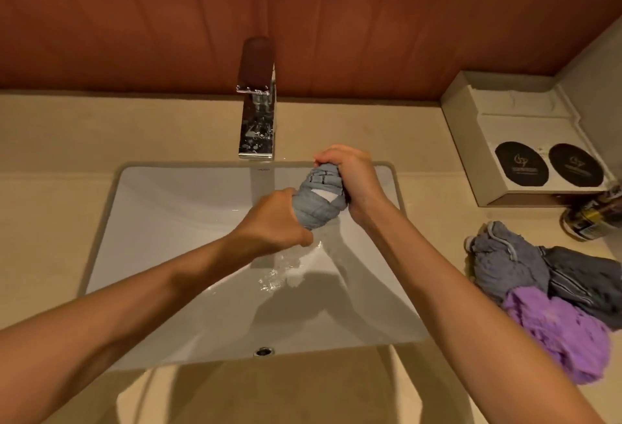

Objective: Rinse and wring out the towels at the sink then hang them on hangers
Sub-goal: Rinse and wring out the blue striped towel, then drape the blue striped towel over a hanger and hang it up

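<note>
– Bare forearms [117,316] are stretched over the white rectangular ceramic sink [101,238]. What is held?
– The twisted pale blue-grey cloth towel [318,203] is gripped at its near end by the left hand [272,221] and at its far end by the right hand [350,181], above the basin.
– And on the right?
– Crumpled grey [505,265], dark grey [585,278] and purple towels [565,339] are piled on the beige counter [50,204].
</note>
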Available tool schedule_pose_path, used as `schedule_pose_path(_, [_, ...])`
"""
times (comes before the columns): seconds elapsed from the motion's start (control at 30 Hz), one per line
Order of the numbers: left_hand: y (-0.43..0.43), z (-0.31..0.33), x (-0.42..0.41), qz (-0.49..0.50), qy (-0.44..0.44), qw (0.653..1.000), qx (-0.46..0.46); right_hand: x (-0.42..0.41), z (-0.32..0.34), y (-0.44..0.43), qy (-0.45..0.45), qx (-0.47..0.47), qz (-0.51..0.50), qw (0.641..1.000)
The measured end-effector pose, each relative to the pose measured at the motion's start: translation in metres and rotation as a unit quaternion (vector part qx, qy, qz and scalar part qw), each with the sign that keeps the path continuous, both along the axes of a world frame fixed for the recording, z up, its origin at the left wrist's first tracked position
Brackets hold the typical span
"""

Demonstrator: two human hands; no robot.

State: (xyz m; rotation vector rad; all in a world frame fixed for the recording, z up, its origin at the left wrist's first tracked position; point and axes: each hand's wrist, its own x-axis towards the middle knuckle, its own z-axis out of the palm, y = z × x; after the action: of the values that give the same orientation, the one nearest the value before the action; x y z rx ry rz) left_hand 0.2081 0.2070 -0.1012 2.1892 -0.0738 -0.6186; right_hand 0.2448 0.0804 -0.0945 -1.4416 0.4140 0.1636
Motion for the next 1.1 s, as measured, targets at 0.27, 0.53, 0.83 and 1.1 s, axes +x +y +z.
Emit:
schedule_pose_path(0.27, [0.039,0.019,-0.022,0.158,-0.051,0.986,0.01,-0.027,0.011,0.03,0.109,0.082,-0.083,0.987])
schedule_pose_path(0.53, [0.069,0.078,-0.124,0.416,-0.078,0.856,-0.296,-0.073,0.048,0.082,0.119,0.196,0.108,0.967])
schedule_pose_path(0.83, [0.106,0.135,-0.324,0.632,-0.28,0.689,-0.218,-0.228,0.087,0.197,0.045,0.134,0.455,0.879])
schedule_pose_path(1.1, [0.112,0.159,-0.564,0.819,-0.387,0.417,-0.074,-0.469,0.134,0.263,0.002,0.159,0.791,0.591])
